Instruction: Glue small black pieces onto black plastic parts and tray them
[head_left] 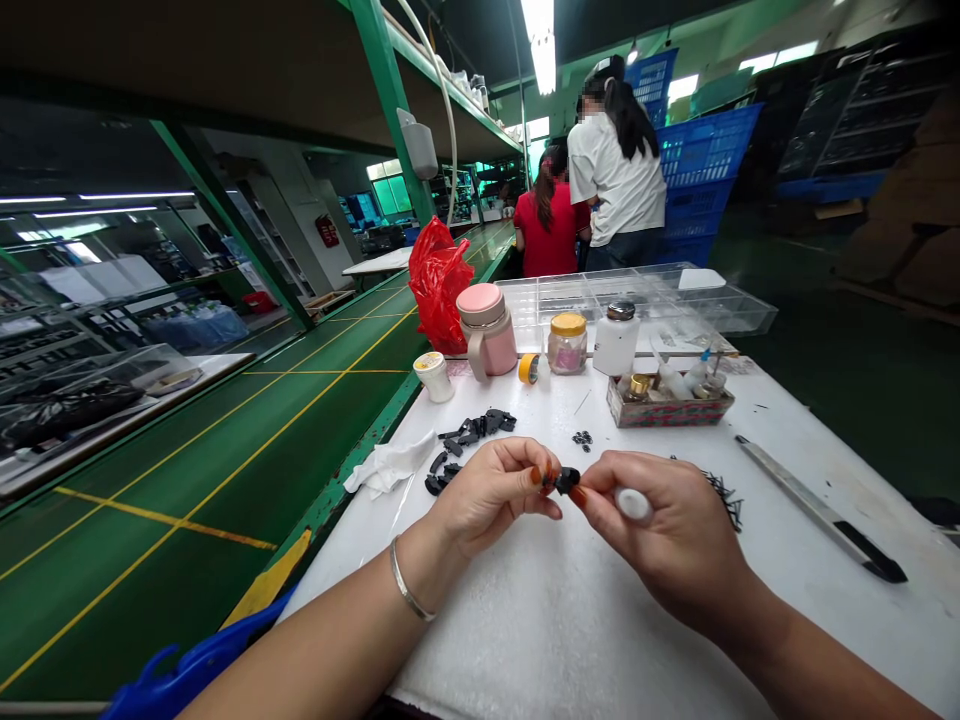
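Above the white tabletop (pixel 540 620), my left hand (pixel 491 490) pinches a small black plastic part (pixel 568 480) between thumb and fingers. My right hand (pixel 664 520) is closed too, its thumb and forefinger meeting the other side of that part. A white rounded object (pixel 634 505) pokes out from the curled fingers of the right hand; most of it is hidden, so its kind cannot be told. Behind my left hand lies a loose pile of similar black parts (pixel 476 430). Several tiny dark rings (pixel 582 440) sit farther back, between the hands. Thin black pieces (pixel 724 495) are scattered beyond my right hand.
Along the back stand a pink mug (pixel 499 340), jar (pixel 568 345), white bottle (pixel 616 340), yellow tape roll (pixel 528 369) and box of small bottles (pixel 670 410). Tweezers-like tool (pixel 817 510) lies right. A green conveyor (pixel 300 400) runs left. Two people (pixel 619 180) are ahead.
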